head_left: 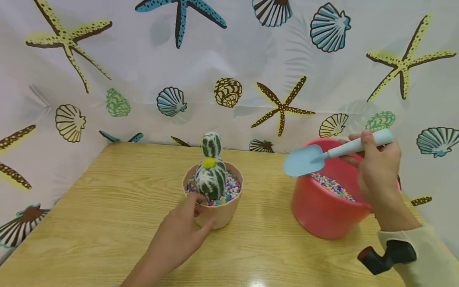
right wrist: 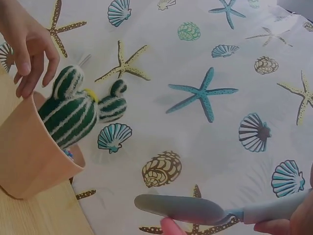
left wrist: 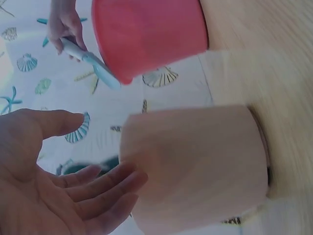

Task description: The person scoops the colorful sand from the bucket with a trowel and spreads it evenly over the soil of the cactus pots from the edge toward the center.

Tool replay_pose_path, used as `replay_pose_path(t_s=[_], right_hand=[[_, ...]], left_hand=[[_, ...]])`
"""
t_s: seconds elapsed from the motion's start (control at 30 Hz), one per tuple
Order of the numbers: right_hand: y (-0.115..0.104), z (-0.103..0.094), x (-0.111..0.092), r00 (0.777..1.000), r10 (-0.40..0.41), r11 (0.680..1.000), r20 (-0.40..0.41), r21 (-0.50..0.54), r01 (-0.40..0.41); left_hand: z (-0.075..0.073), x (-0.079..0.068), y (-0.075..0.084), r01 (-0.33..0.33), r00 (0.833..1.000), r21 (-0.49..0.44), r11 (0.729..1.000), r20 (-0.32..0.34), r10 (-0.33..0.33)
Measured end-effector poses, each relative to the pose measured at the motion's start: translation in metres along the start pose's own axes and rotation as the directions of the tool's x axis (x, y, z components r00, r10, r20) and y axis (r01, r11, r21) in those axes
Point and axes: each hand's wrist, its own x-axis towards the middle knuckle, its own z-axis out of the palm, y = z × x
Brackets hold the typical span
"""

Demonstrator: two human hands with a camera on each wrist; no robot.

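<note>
A potted cactus (head_left: 211, 181), green with white fuzz and a yellow flower, stands upright in a peach pot (head_left: 215, 215) filled with colourful pebbles. My left hand (head_left: 179, 231) is at the pot's near rim, fingers loosely bent and thumb held apart; the left wrist view shows the palm (left wrist: 19, 181) holding nothing. Whether the fingertips touch the rim is hard to tell. In my right hand (head_left: 380, 167), a light blue trowel (head_left: 305, 160) is gripped by its handle, its blade by the left rim of a red bucket (head_left: 322, 215). Colourful pebbles (head_left: 331, 186) lie inside the bucket.
The pot and bucket stand apart on a wood-grain table (head_left: 125, 207). Behind them hangs a white cloth (head_left: 215, 59) printed with starfish and shells. A black device (head_left: 389, 255) is strapped at the right wrist, over a pale sleeve (head_left: 426, 255).
</note>
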Motion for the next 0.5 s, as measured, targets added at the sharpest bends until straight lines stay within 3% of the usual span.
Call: replay_pose_path(t_s=[0.17,0.27,0.5], right_hand=[[-0.01,-0.022,0.009,1.0,-0.017,0.994,-0.025,0.104,0.02],[-0.013,-0.035,0.015,0.998,-0.023,0.991,-0.061,0.129,0.031],[-0.011,-0.067,0.032,0.989,0.04,0.999,-0.145,0.025,-0.037]], left_hand=[[0.014,-0.003,0.019,-0.022,0.997,-0.072,0.997,0.075,0.027],[0.024,0.001,0.029,-0.078,0.989,-0.115,0.99,0.116,0.092],[0.046,0.016,0.047,-0.181,0.968,-0.184,0.966,0.143,0.208]])
